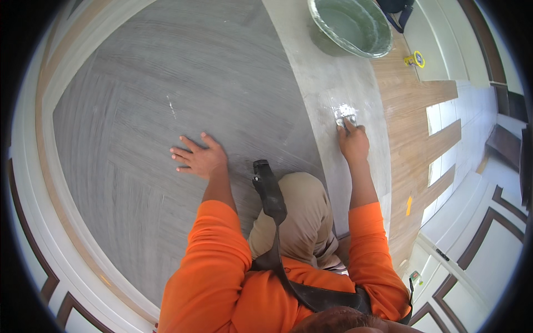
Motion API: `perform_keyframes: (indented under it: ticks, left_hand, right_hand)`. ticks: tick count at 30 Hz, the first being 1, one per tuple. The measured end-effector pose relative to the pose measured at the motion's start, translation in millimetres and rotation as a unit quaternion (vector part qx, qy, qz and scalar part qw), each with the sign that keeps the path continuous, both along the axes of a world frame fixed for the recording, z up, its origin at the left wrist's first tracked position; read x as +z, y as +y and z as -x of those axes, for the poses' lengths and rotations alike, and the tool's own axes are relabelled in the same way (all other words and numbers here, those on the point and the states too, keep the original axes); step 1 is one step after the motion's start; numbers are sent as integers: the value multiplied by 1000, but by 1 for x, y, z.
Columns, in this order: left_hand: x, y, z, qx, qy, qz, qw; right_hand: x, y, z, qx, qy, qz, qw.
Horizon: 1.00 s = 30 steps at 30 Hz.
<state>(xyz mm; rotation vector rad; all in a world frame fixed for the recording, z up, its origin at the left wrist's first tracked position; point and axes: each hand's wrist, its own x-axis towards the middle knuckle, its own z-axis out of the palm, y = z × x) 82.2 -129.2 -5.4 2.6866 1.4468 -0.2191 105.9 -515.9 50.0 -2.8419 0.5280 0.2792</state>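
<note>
My left hand (202, 159) rests on the grey wood-look floor (127, 144) with its fingers spread and nothing in them. Farther right, my right hand (354, 145) grips a small metal scraper (345, 120), its handle mostly hidden by my fingers. The blade lies against a pale grey strip (320, 69) beside the grey flooring. Something wet or shiny glints on the strip just beyond the blade. A white smear (171, 106) marks the grey floor ahead of my left hand.
A green tub (326, 41) of cloudy, pale liquid stands at the far end of the strip. Brown planks (408, 116) with stepped ends border white tiles (472, 127) on the right. A small yellow container (415, 59) stands near the wall. My bent knee (302, 202) is between my arms.
</note>
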Motion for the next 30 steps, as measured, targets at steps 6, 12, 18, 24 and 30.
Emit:
perform_keyframes:
  ticks: [6,12,18,24,30]
  left_hand:
    - [-3,5,4,-1,12,-4,1000]
    - [2,2,-1,-11,24,4,1000]
    - [-1,6,5,-17,-4,-3,1000]
    - [2,3,2,-12,7,13,1000]
    - [4,3,2,-4,6,9,1000]
  right_hand:
    - [-4,3,-14,6,-6,0,1000]
    - [-3,-2,11,-11,-1,-16,1000]
    - [-5,-1,-11,6,-12,-8,1000]
    - [3,-2,10,-11,17,-24,1000]
    - [-1,5,-20,15,6,-17,1000]
